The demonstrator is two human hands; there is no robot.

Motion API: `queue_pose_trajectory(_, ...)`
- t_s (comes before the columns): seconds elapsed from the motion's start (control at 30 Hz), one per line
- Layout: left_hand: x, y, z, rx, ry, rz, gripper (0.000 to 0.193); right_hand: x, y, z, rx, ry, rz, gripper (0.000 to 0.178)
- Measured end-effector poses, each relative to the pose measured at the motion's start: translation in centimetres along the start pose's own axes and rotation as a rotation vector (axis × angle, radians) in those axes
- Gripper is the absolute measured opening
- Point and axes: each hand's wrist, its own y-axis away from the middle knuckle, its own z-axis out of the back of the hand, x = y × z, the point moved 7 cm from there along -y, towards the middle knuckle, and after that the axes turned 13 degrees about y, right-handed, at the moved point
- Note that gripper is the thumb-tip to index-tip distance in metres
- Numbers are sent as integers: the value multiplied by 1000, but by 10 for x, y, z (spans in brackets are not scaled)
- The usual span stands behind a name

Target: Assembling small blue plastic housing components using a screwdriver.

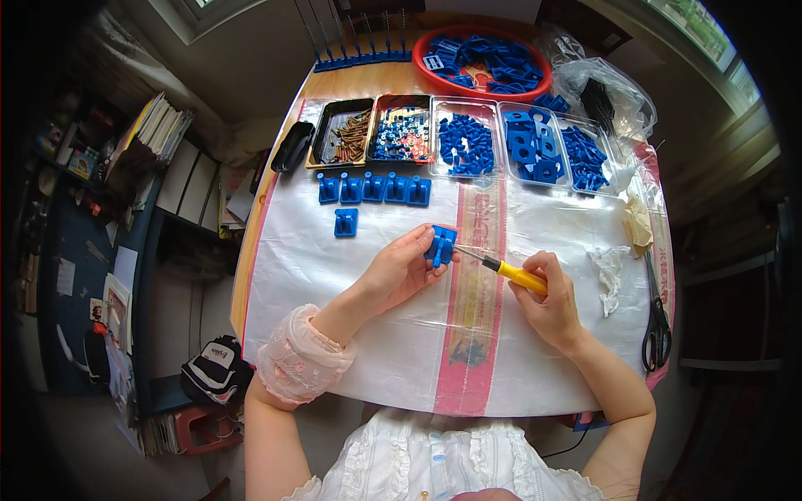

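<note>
My left hand [411,265] holds a small blue plastic bracket [441,246] between thumb and fingers over the middle of the table. In my right hand [547,305] is a screwdriver [520,277] with a yellow handle and a black collar, pointing left. Its thin shaft reaches the right side of the bracket; whether the tip sits in a screw cannot be made out. Beyond my left hand, a single similar blue piece [346,223] stands on the cover, and behind it a row of several more blue pieces [373,189] stands side by side.
Clear trays hold long brass-coloured screws [352,138], nuts [401,135], small blue parts [465,144], blue plates [532,150] and more blue parts [583,159]. Behind them is a red basin [424,77] of blue pieces. Black scissors [657,330] and crumpled tissue [610,280] lie at right.
</note>
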Motion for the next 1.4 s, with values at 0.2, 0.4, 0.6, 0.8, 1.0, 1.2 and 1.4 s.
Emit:
queue_pose_trajectory(0.2, -3, 0, -1, 3, -7, -9, 42, 5, -4, 6, 75, 33, -10, 18)
queue_pose_trajectory(0.4, -2, 0, 0, 5, -15, -2, 42, -4, -4, 4, 107, 56, -53, 17)
queue_pose_trajectory(0.6, 0, 0, 0, 9, 7, 4, 42, -6, -1, 3, 173, 54, -93, 23)
queue_pose_trajectory(0.8, -1, 0, 2, 20, 38, -13, 42, 6, 0, 1, 104, 79, -14, 28)
queue_pose_trajectory(1.0, -1, 0, 0, 14, 27, -5, 42, 1, 1, -3, 94, 80, 20, 25)
queue_pose_trajectory(1.2, -2, 0, 1, 13, 22, -6, 41, 5, -4, 3, 136, 168, 48, 15)
queue_pose_trajectory(1.4, -1, 0, 0, 13, 16, 3, 41, 2, -3, 2, 124, 91, -15, 16)
